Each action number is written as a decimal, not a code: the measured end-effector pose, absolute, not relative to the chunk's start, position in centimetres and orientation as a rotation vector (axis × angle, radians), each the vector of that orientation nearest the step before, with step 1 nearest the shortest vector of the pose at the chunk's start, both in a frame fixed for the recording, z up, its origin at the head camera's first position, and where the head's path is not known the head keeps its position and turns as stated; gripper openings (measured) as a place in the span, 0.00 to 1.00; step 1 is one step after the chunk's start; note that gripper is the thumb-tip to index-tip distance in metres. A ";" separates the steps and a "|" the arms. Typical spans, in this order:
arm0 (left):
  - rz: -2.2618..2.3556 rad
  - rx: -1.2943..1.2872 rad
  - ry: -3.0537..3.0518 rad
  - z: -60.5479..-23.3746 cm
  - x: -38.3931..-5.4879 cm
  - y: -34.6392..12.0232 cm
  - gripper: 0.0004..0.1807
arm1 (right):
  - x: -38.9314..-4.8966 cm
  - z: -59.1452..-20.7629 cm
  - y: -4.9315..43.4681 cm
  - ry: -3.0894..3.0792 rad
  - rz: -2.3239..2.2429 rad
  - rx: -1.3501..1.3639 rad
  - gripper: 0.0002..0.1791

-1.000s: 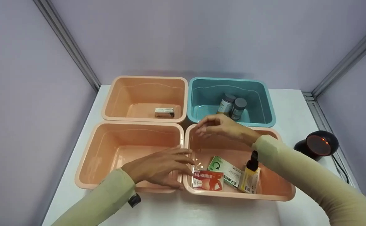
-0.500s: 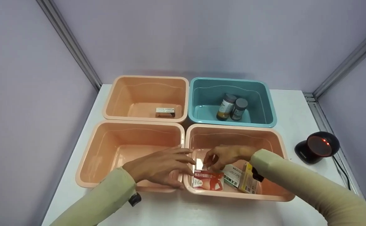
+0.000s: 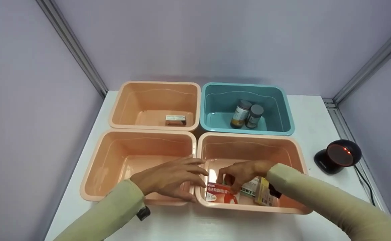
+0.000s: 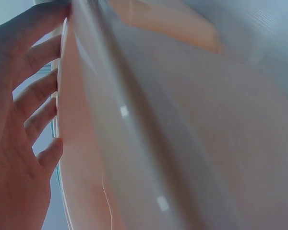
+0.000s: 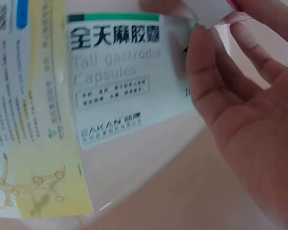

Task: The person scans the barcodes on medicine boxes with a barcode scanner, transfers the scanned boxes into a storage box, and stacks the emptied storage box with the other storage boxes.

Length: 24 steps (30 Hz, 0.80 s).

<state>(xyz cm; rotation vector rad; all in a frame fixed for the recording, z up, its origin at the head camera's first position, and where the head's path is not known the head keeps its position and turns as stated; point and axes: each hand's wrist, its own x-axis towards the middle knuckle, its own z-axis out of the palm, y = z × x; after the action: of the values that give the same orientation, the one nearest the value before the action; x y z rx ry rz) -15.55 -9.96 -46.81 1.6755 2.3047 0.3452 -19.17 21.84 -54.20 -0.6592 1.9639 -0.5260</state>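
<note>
One red box (image 3: 217, 192) is now pinched by the right hand (image 3: 243, 172), so the grasp seems made, while the left hand (image 3: 172, 177) stays loosely spread

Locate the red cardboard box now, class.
In the head view, the red box is at the front left of the nearer right peach plastic bin, pinched by the right hand, left of the green-white cardboard box.

Pale lilac walls (image 3: 195, 40) with grey metal rails (image 3: 77, 50) border a white table (image 3: 307, 115).
</note>
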 end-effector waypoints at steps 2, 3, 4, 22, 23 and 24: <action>0.347 1.663 2.300 -46.9 -15.5 -9.9 0.26 | -19.1 -53.6 22.0 2.001 -0.533 -0.698 0.21; 0.350 1.660 2.297 -46.9 -15.5 -9.8 0.27 | -19.1 -53.1 22.2 2.030 -0.544 -0.730 0.20; 0.351 1.659 2.297 -47.0 -15.5 -9.8 0.27 | -19.1 -52.5 22.5 2.064 -0.569 -0.762 0.20; 0.345 1.734 2.330 -47.2 -15.6 -10.0 0.25 | -18.6 -45.5 28.1 2.625 -1.100 -0.887 0.19; 0.342 1.726 2.330 -47.1 -15.6 -10.0 0.25 | -18.5 -45.3 28.4 2.636 -1.123 -0.865 0.20; 0.343 1.722 2.329 -47.1 -15.6 -10.0 0.25 | -18.4 -45.2 28.7 2.646 -1.142 -0.846 0.21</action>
<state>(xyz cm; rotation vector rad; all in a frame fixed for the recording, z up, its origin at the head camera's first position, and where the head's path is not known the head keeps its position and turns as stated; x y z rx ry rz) -15.57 -10.03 -47.08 1.7217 2.3289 0.3433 -18.38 28.67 -45.16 -0.8458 2.6460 -1.1424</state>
